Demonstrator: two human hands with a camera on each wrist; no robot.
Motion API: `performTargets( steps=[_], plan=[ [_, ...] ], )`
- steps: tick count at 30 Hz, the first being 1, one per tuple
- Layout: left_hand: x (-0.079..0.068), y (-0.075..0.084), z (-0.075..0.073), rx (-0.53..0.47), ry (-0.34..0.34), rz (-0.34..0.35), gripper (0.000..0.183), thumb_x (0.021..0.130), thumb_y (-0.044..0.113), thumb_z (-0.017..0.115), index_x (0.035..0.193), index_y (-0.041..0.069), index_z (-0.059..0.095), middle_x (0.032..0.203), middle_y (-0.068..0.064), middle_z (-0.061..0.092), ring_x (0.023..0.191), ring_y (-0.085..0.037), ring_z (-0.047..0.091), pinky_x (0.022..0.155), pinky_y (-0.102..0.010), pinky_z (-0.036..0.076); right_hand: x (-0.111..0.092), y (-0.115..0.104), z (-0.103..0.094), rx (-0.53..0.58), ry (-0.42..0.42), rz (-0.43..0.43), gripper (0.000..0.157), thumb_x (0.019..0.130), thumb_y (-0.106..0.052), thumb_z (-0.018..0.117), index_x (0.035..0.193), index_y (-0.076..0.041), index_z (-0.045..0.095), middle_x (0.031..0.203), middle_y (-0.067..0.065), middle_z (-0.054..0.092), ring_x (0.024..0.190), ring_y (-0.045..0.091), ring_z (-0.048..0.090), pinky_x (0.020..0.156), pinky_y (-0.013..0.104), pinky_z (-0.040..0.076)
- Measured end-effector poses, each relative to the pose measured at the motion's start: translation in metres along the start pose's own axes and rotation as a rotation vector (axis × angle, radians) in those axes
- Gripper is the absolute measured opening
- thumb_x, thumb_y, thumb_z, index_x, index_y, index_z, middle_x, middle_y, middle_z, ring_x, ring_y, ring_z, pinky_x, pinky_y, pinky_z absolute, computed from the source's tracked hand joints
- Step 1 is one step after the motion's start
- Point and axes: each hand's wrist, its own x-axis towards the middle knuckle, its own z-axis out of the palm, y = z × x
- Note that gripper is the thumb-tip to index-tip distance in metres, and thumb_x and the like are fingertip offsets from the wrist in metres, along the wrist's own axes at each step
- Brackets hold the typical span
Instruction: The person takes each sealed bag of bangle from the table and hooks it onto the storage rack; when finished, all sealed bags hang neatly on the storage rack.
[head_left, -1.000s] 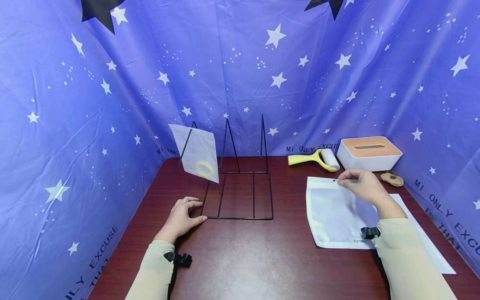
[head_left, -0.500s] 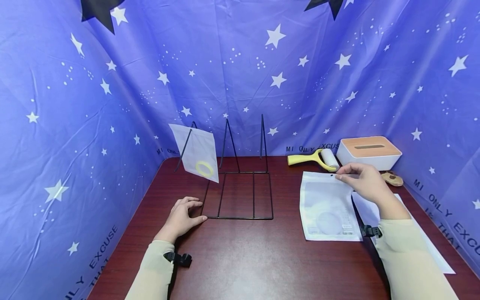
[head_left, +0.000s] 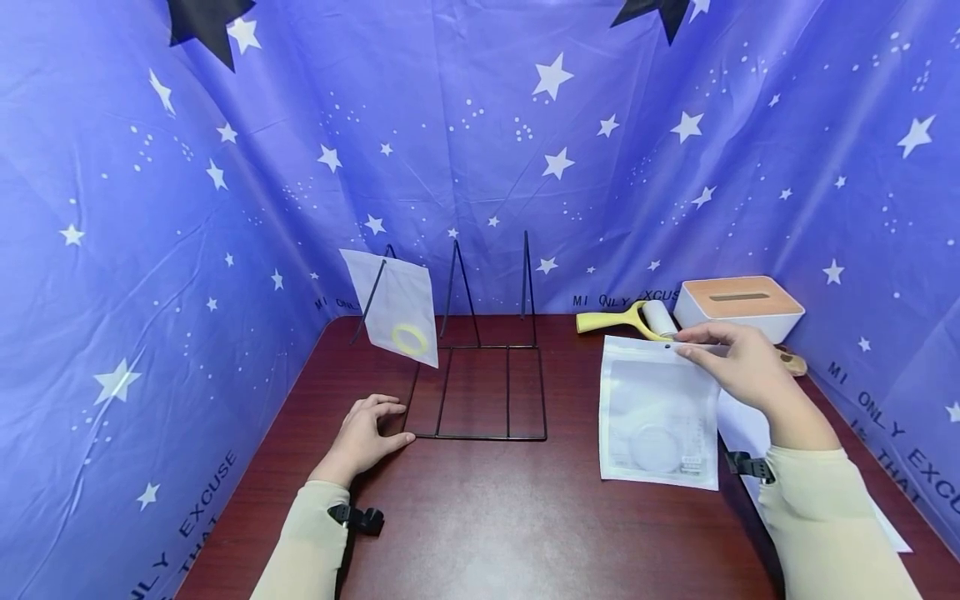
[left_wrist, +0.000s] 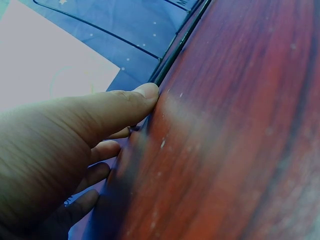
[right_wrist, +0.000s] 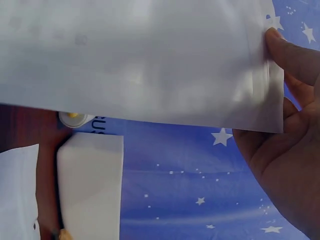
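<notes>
My left hand (head_left: 367, 437) grips the front left corner of a black wire rack (head_left: 480, 437), the thumb (left_wrist: 147, 91) on the corner in the left wrist view. A white zip bag (head_left: 397, 304) hangs from the rack's left prong, a yellow ring showing through it. My right hand (head_left: 738, 367) pinches another white zip bag (head_left: 660, 400) by its top edge, beside the hanging hole. This bag hangs down facing the head camera, with a faint round shape and a small printed label low on it. In the right wrist view the same bag (right_wrist: 150, 65) fills the upper part.
Beneath my right forearm lies more white bag material (head_left: 742, 421). A yellow-handled lint roller (head_left: 611, 320), a white tissue box (head_left: 772, 327) with a wooden lid and a small brown object (head_left: 792, 362) stand at the back right. Blue starry cloth (head_left: 480, 150) surrounds the table.
My right hand has lifted the zip bag off the white material on the right and drawn it upright, a little to the left. My left hand stays at the rack's corner.
</notes>
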Motion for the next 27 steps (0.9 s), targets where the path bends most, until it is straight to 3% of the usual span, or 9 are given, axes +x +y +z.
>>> performTargets(
  steps=[8, 15, 19, 27],
  plan=[
    [0.000, 0.000, 0.000, -0.001, -0.004, -0.007, 0.053, 0.080, 0.038, 0.093, 0.125, 0.015, 0.077, 0.135, 0.000, 0.063, 0.129, -0.031, 0.050, 0.107, -0.058, 0.039, -0.005, -0.012, -0.005, -0.013, 0.035, -0.042, 0.007, 0.098, -0.018, 0.078, 0.102, -0.013, 0.080, 0.100, 0.007, 0.076, 0.088, -0.009, 0.065, 0.065, 0.017, 0.049],
    [0.000, 0.000, -0.001, -0.003, 0.001, 0.001, 0.053, 0.080, 0.038, 0.093, 0.125, 0.014, 0.076, 0.135, -0.002, 0.063, 0.129, -0.032, 0.050, 0.108, -0.057, 0.039, -0.009, -0.026, -0.008, 0.021, 0.071, -0.010, 0.006, 0.096, -0.020, 0.080, 0.099, -0.016, 0.080, 0.092, -0.002, 0.076, 0.075, 0.005, 0.068, 0.057, 0.025, 0.048],
    [-0.001, 0.001, -0.001, -0.005, -0.001, -0.001, 0.054, 0.080, 0.038, 0.093, 0.125, 0.014, 0.076, 0.136, -0.003, 0.062, 0.129, -0.033, 0.050, 0.108, -0.057, 0.039, -0.012, -0.032, -0.010, 0.011, 0.091, -0.040, 0.003, 0.095, -0.019, 0.081, 0.098, -0.018, 0.080, 0.088, -0.003, 0.076, 0.069, 0.010, 0.068, 0.054, 0.026, 0.046],
    [0.000, -0.001, -0.001, -0.005, -0.004, 0.006, 0.053, 0.081, 0.038, 0.092, 0.125, 0.014, 0.076, 0.136, -0.002, 0.062, 0.129, -0.033, 0.050, 0.108, -0.057, 0.039, -0.014, -0.039, -0.010, 0.021, 0.142, -0.110, 0.008, 0.091, -0.012, 0.084, 0.095, -0.018, 0.081, 0.082, -0.005, 0.074, 0.059, 0.005, 0.061, 0.048, 0.023, 0.043]
  ],
)
